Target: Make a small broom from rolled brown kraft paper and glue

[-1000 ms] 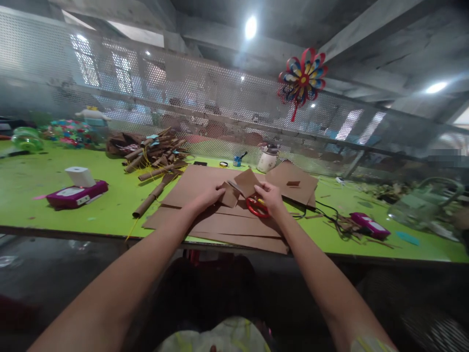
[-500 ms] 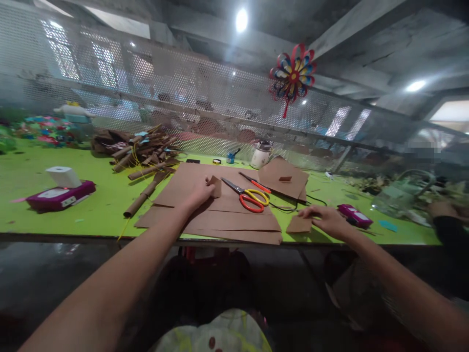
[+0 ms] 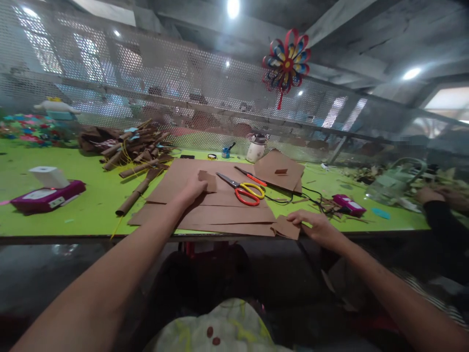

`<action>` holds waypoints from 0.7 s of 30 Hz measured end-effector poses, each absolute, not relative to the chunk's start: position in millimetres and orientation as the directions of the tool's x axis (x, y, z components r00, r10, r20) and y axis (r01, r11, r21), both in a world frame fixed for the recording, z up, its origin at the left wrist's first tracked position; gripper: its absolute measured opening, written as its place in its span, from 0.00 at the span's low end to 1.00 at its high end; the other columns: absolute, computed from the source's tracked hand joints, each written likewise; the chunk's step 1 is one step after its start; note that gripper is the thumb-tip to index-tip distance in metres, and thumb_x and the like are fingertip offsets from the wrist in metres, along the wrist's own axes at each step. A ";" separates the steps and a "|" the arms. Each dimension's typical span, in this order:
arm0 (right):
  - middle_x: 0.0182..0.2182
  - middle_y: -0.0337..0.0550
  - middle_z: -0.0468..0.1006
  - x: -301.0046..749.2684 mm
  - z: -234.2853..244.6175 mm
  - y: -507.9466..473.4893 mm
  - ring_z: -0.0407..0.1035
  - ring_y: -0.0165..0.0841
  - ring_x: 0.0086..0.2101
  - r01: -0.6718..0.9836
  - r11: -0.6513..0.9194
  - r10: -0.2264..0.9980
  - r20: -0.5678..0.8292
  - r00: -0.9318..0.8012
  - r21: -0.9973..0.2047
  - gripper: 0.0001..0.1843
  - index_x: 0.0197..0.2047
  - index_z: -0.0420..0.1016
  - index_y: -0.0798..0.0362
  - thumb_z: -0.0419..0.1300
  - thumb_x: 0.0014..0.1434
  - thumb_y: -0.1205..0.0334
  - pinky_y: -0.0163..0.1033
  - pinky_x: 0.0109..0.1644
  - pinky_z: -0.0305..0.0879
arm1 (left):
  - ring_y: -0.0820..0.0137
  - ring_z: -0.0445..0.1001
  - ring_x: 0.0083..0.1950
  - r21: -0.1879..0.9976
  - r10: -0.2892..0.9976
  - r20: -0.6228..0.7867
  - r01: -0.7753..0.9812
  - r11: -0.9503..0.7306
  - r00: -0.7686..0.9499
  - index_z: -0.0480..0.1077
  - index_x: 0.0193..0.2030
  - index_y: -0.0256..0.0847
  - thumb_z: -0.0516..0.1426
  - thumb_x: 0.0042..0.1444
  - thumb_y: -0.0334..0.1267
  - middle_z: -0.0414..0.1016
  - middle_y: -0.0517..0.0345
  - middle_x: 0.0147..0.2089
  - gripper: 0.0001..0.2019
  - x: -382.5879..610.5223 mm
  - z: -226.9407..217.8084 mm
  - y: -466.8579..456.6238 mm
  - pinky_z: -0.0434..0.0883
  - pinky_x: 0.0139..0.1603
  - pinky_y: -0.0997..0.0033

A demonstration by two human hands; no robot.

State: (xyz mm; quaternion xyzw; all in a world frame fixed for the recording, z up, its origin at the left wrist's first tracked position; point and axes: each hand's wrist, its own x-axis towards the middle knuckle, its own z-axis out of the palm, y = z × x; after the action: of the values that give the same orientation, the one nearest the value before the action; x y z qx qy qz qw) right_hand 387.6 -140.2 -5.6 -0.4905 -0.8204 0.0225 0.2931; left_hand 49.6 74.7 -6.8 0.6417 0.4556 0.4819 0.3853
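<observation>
Head camera: the left hand (image 3: 195,187) pinches a small flat brown cardboard piece (image 3: 210,182) over large stacked brown cardboard sheets (image 3: 234,214). The right hand (image 3: 315,226) pinches another brown cardboard scrap (image 3: 287,229) by their near right corner. Red-and-yellow-handled metal scissors (image 3: 238,186) lie between.

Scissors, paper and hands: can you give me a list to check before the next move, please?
1. Left hand touching a small brown piece: ok.
2. Right hand holding a second piece: ok.
3. Scissors lying down, out of both hands: ok.
4. Brown sheets lined up neatly: not ok, edges uneven.
5. Second piece lying flat: cannot tell.
</observation>
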 end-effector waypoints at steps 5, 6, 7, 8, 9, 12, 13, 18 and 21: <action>0.36 0.44 0.77 398.3 2.1 -155.9 0.71 0.33 0.39 0.800 0.485 0.842 0.435 -0.320 -0.352 0.07 0.30 0.68 0.52 0.51 0.53 0.70 0.39 0.43 0.67 | 0.65 0.72 0.38 0.930 0.959 0.254 0.241 -0.279 0.128 0.61 0.52 0.36 0.54 0.39 0.29 0.71 0.48 0.44 0.28 49.4 -5.0 74.2 0.70 0.31 0.73; 0.36 0.44 0.77 398.4 2.2 -158.7 0.71 0.33 0.39 0.797 0.486 0.843 0.432 -0.320 -0.359 0.06 0.30 0.68 0.52 0.51 0.53 0.70 0.39 0.43 0.67 | 0.64 0.72 0.39 0.931 0.962 0.235 0.251 -0.264 0.138 0.63 0.49 0.34 0.55 0.39 0.30 0.72 0.49 0.42 0.25 48.7 -4.2 73.7 0.70 0.32 0.73; 0.36 0.44 0.77 397.3 1.6 -160.6 0.71 0.33 0.39 0.792 0.490 0.843 0.431 -0.323 -0.364 0.06 0.30 0.68 0.52 0.51 0.53 0.70 0.39 0.43 0.67 | 0.64 0.72 0.39 0.934 0.966 0.212 0.258 -0.245 0.149 0.65 0.46 0.33 0.55 0.38 0.30 0.73 0.49 0.40 0.23 47.6 -3.0 72.9 0.70 0.33 0.73; 0.36 0.45 0.77 395.1 0.6 -161.6 0.71 0.33 0.39 0.788 0.496 0.840 0.432 -0.328 -0.366 0.07 0.30 0.69 0.52 0.51 0.53 0.69 0.39 0.42 0.67 | 0.64 0.72 0.38 0.938 0.968 0.189 0.262 -0.227 0.163 0.66 0.44 0.33 0.56 0.38 0.31 0.73 0.49 0.39 0.21 46.3 -1.4 71.8 0.70 0.33 0.73; 0.36 0.45 0.76 392.0 -1.0 -161.6 0.71 0.33 0.39 0.784 0.501 0.838 0.433 -0.333 -0.366 0.07 0.30 0.69 0.52 0.51 0.53 0.70 0.39 0.42 0.67 | 0.64 0.73 0.37 0.942 0.970 0.164 0.263 -0.207 0.178 0.67 0.42 0.33 0.56 0.38 0.32 0.74 0.49 0.38 0.19 44.9 0.3 70.6 0.70 0.32 0.72; 0.36 0.45 0.76 379.2 -7.6 -155.8 0.71 0.32 0.38 0.772 0.520 0.822 0.460 -0.336 -0.366 0.08 0.31 0.69 0.52 0.50 0.53 0.71 0.39 0.42 0.67 | 0.64 0.73 0.33 0.950 0.976 0.084 0.281 -0.140 0.202 0.67 0.40 0.34 0.57 0.38 0.33 0.74 0.49 0.34 0.18 41.6 5.8 67.2 0.69 0.28 0.72; 0.36 0.45 0.76 374.3 -10.4 -152.7 0.70 0.32 0.38 0.764 0.530 0.812 0.481 -0.331 -0.368 0.08 0.32 0.69 0.52 0.50 0.54 0.71 0.39 0.43 0.67 | 0.64 0.73 0.32 0.950 0.978 0.056 0.290 -0.115 0.203 0.67 0.40 0.34 0.57 0.38 0.33 0.74 0.50 0.33 0.18 41.3 7.2 66.5 0.69 0.27 0.71; 0.36 0.44 0.75 348.1 -27.0 -135.9 0.70 0.32 0.38 0.731 0.535 0.776 0.590 -0.225 -0.425 0.09 0.32 0.69 0.52 0.50 0.52 0.72 0.40 0.43 0.66 | 0.65 0.73 0.32 0.958 0.976 -0.011 0.283 -0.053 0.219 0.67 0.42 0.35 0.58 0.38 0.33 0.74 0.51 0.32 0.20 42.6 12.1 66.4 0.69 0.28 0.72; 0.35 0.44 0.75 333.3 -33.5 -124.9 0.69 0.33 0.38 0.738 0.491 0.751 0.655 -0.089 -0.462 0.09 0.31 0.70 0.52 0.51 0.49 0.73 0.42 0.43 0.65 | 0.64 0.73 0.34 0.960 0.975 -0.006 0.275 -0.058 0.224 0.68 0.39 0.35 0.58 0.37 0.33 0.74 0.51 0.32 0.18 37.8 16.2 65.4 0.69 0.31 0.71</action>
State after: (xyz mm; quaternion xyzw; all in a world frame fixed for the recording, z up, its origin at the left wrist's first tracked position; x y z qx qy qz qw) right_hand 333.3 -124.9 -33.5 -0.5044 -0.7380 0.0070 0.4482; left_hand 37.8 65.4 16.2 0.6252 0.4998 0.3716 0.4704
